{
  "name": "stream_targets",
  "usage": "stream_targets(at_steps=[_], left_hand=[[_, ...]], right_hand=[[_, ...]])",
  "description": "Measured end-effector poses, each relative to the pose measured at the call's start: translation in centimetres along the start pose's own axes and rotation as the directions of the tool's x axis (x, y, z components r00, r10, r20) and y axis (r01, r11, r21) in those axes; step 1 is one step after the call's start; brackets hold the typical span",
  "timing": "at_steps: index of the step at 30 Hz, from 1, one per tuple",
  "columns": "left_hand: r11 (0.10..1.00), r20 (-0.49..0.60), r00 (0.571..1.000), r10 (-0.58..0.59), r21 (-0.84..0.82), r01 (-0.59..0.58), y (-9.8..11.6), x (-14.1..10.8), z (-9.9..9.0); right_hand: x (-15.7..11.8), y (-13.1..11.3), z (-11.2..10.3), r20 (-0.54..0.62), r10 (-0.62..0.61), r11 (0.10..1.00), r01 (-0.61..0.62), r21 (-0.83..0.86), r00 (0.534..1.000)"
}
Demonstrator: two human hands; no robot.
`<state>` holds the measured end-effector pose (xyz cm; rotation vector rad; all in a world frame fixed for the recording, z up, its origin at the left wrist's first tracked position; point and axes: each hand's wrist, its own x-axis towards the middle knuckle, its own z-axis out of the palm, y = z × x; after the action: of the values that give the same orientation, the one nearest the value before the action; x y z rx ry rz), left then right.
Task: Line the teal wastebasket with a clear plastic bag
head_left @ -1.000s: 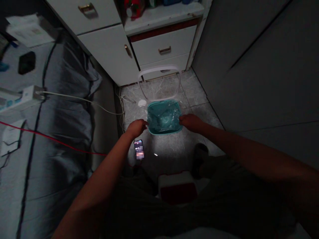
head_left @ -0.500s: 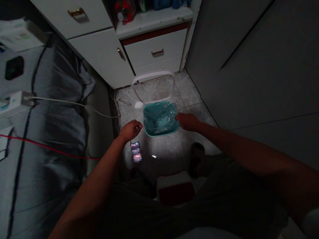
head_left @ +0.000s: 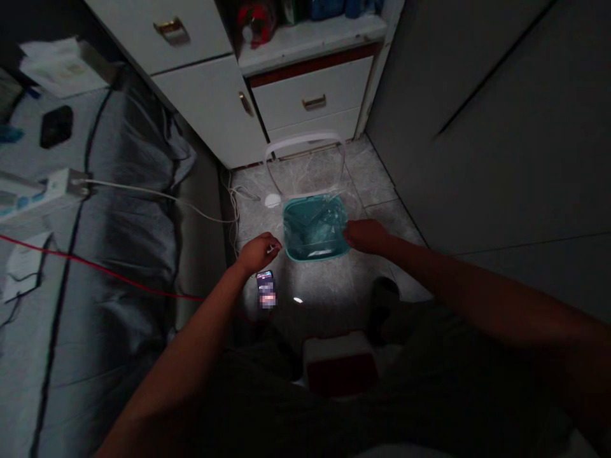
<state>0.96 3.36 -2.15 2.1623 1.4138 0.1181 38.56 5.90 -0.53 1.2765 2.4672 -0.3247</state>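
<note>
A teal trash bin (head_left: 315, 258) stands on the floor in front of me, with a clear plastic bag (head_left: 319, 232) spread inside it. At its right rim, my right hand (head_left: 366, 236) is closed on the bag's edge. Just left of the bin, my left hand (head_left: 260, 252) has its fingers curled in a pinch; whatever it holds is too faint to make out. The bin's pale ring-shaped frame (head_left: 305, 137) is raised upright at the back. Some of the bag bulges past the right back corner of the rim.
A lit phone (head_left: 266, 289) lies on the floor below my left hand. White cables (head_left: 236, 197) run beside the bed (head_left: 143, 210). White drawers (head_left: 310, 89) stand behind the bin, a grey panel (head_left: 496, 140) on the right. A red-and-white box (head_left: 341, 369) sits between my feet.
The whole view has shifted slightly, moving the scene rightward. More of the clear bag shows outside the bin's right back rim. Both hands keep nearly the same places beside the bin.
</note>
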Motion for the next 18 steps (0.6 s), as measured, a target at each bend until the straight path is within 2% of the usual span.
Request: stream_targets(at_steps=[4,8,15,18], left_hand=[[0.996,0.073,0.997,0.039,0.073,-0.045,0.0,-0.2,1.0],[0.992,0.142,0.989,0.041,0.110,-0.057,0.3,-0.3,1.5],[0.992,0.210,0.977,0.022,0.114,-0.047,-0.1,-0.4,2.3],[0.993,0.233,0.972,0.022,0.106,-0.048,-0.4,-0.3,2.7]], right_hand=[[-1.7,0.9,-0.3,0.009,0.016,1.000,-0.016,-0.014,1.000],[-2.6,1.4,0.2,0.050,0.005,1.000,-0.005,-0.009,0.999],[-2.0,1.9,2.5,0.107,-0.039,0.996,0.030,0.083,0.993],[-1.5,2.1,3.3,0.107,-0.022,0.991,0.007,0.136,0.994]])
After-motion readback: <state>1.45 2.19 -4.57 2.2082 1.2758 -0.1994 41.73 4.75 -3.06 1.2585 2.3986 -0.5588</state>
